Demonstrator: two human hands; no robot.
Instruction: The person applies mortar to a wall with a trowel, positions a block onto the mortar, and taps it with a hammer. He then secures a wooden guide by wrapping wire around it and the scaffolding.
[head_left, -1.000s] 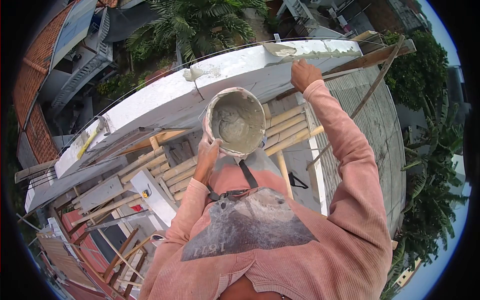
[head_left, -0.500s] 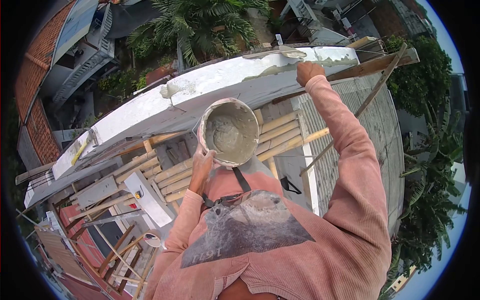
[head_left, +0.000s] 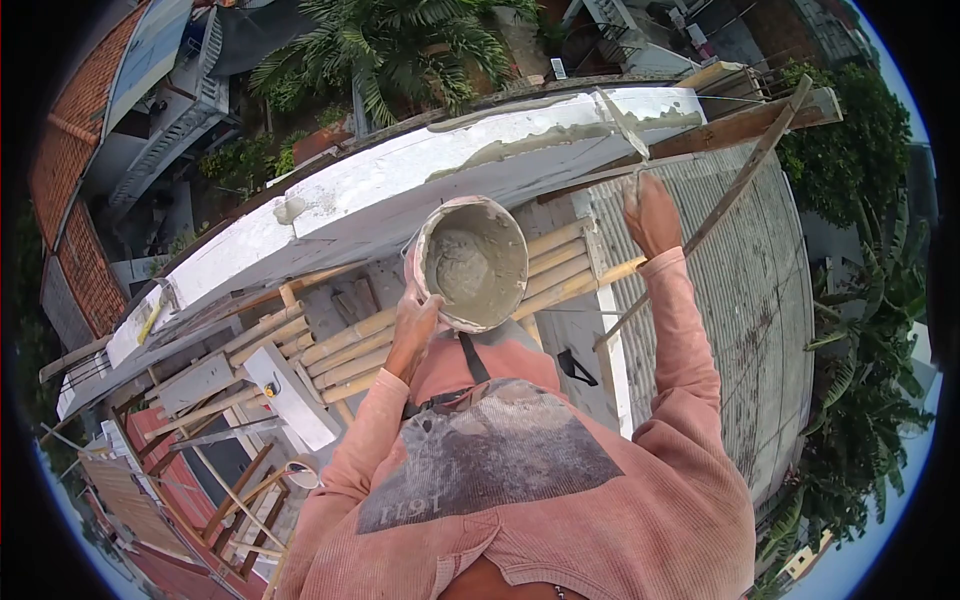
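My left hand (head_left: 415, 328) grips the near rim of a bucket (head_left: 425, 235), thumb over the edge. Wet grey mortar (head_left: 465, 268) lies inside it. My right hand (head_left: 652, 212) is closed round the handle of a trowel (head_left: 627, 130). Its narrow blade points up and left, across the face and top edge of the white block wall (head_left: 370, 175). Grey mortar is smeared along the wall's top and upper edge near the blade. The trowel's handle is mostly hidden in my fingers.
Bamboo poles (head_left: 345, 345) form a scaffold below the wall, with a white block (head_left: 292, 395) lying on it. A corrugated roof (head_left: 720, 290) spreads to the right, crossed by a wooden pole (head_left: 745, 170). Another bucket (head_left: 303, 472) stands lower left. Beyond the wall the ground drops away.
My right hand has come down and back from the wall top, and the trowel blade has swung from lying along the top to crossing the edge. The bucket has shifted slightly right.
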